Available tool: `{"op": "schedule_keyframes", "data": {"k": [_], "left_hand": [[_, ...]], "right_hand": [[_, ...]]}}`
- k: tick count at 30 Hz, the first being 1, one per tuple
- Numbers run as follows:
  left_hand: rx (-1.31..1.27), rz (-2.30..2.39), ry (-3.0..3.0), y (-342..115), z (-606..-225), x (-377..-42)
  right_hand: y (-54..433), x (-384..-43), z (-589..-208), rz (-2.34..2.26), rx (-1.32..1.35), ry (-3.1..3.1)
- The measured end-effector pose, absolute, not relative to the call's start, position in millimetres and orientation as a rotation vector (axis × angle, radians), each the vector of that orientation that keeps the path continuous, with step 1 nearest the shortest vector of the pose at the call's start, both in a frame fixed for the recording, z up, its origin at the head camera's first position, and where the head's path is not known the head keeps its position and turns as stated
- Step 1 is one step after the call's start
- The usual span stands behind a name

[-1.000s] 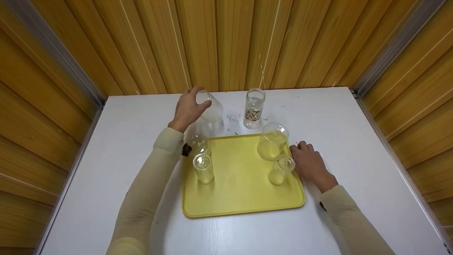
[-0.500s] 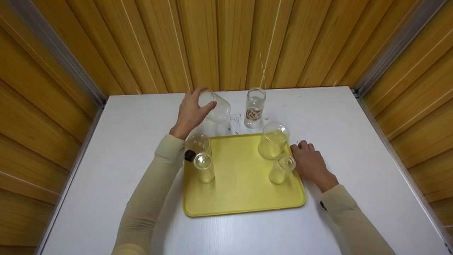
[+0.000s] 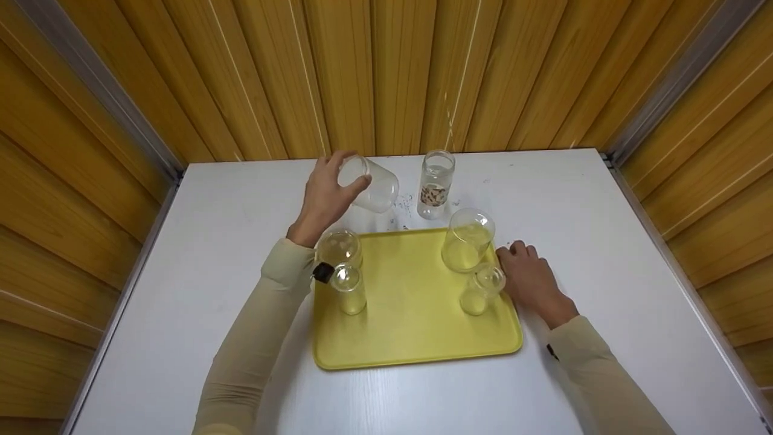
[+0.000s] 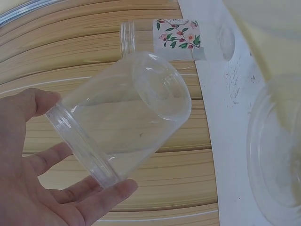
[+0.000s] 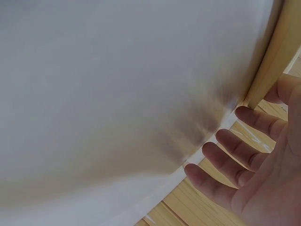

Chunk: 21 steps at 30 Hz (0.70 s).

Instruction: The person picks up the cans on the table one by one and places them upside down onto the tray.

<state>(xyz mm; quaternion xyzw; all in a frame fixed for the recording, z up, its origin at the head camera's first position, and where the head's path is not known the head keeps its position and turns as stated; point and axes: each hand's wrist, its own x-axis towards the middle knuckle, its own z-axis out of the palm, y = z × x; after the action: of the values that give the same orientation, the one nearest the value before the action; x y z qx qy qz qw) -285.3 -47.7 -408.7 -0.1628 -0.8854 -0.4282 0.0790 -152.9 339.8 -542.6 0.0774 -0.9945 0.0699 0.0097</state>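
Note:
A clear, wide jar (image 3: 380,188) is gripped at its threaded rim by my left hand (image 3: 327,188). In the left wrist view the jar (image 4: 127,108) is tilted, its base up and to the right, thumb and fingers spread round the rim. My right hand (image 3: 531,279) rests at the right edge of the yellow tray (image 3: 404,357), its fingers relaxed. In the right wrist view, the index fingertip of the right hand (image 5: 254,165) is right at the tray's edge (image 5: 275,52). Behind the tray stands a tall clear jar (image 3: 436,181) with a flowered label.
On the tray, a wide jar (image 3: 339,244) and a narrow one (image 3: 351,296) stand at the left. Another wide jar (image 3: 468,241) and narrow jar (image 3: 477,295) stand at the right. Wood-patterned walls (image 3: 398,78) enclose the white table (image 3: 235,205) at the back and sides.
The jar in my left hand has moved right, toward the labelled jar, and its base has swung rightward. My right hand stays at the tray's edge.

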Motion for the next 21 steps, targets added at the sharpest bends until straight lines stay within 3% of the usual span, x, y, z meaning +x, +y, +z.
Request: {"op": "schedule_keyframes", "data": {"k": [21], "left_hand": [[-0.537,-1.473,-2.538,-53.7,-400.8,-258.9]], "right_hand": [[339.6,-150.6,-541.2,0.210,0.266,-3.109]]}}
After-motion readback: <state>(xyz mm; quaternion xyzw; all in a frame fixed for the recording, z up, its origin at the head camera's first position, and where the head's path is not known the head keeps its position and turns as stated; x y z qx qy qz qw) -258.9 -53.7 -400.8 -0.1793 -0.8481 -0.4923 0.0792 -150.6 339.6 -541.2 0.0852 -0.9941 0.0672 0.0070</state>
